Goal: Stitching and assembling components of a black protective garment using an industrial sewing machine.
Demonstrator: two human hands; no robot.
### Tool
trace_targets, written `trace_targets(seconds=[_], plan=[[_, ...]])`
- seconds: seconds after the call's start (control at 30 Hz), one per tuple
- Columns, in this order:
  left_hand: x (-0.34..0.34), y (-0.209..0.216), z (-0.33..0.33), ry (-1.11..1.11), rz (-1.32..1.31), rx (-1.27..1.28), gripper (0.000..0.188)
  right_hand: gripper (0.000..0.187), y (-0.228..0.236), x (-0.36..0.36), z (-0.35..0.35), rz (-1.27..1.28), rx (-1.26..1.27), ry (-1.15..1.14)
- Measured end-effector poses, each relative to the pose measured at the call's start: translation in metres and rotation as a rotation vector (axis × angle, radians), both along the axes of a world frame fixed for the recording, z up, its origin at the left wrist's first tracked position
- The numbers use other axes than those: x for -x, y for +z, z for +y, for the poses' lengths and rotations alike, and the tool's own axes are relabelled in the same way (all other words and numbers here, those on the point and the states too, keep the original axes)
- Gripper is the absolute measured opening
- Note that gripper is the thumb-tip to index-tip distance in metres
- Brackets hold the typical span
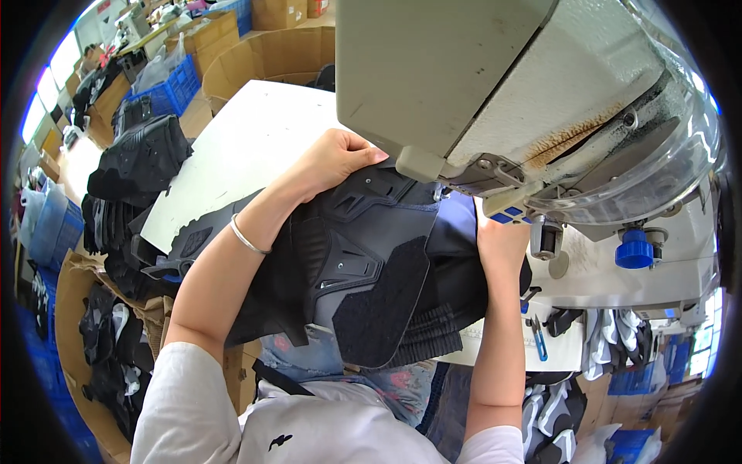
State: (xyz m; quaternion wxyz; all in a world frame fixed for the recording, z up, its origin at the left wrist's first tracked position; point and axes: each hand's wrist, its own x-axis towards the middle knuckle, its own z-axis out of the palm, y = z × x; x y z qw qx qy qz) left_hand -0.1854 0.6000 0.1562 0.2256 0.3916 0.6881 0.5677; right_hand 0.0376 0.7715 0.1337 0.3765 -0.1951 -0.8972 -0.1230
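A large black and dark grey padded piece [386,232], with moulded plastic vents and a fuzzy black panel, lies across the white table and hangs over my lap. My left hand [340,158] is closed, thumb and fingers pressed together on its far edge, left of the sewing machine [433,77]. To the right of the needle area, my right hand [498,236] rests against the padded piece's right side. The machine head hides most of the right fingers, so their grip does not show. Stitching runs along the grey panel near the needle area, which is partly hidden.
The white table [255,116] extends to the far left. Black padded pieces [139,162] are piled beside it. A cardboard box [73,309] of dark parts stands at lower left. Blue-handled snips [540,344] lie on the right. Blue crates [174,87] stand farther back.
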Motion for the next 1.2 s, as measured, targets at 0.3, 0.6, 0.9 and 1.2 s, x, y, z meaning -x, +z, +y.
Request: trace_targets(seconds=[0.3, 0.6, 0.9, 1.2], plan=[[-0.007, 0.007, 0.0, 0.056, -0.044, -0.092, 0.022, 0.013, -0.007, 0.002, 0.006, 0.086, 0.122, 0.049], [-0.012, 0.019, -0.004, 0.098, 0.014, -0.07, 0.022, 0.015, -0.02, 0.007, 0.02, 0.21, 0.61, 0.187], [-0.014, 0.021, -0.002, 0.117, 0.072, -0.146, 0.029, 0.018, -0.072, 0.013, 0.061, 0.582, 1.257, 0.587], [-0.004, 0.015, 0.0, 0.139, 0.15, -0.168, 0.036, 0.022, -0.064, 0.014, 0.057, 0.541, 1.173, 0.558]])
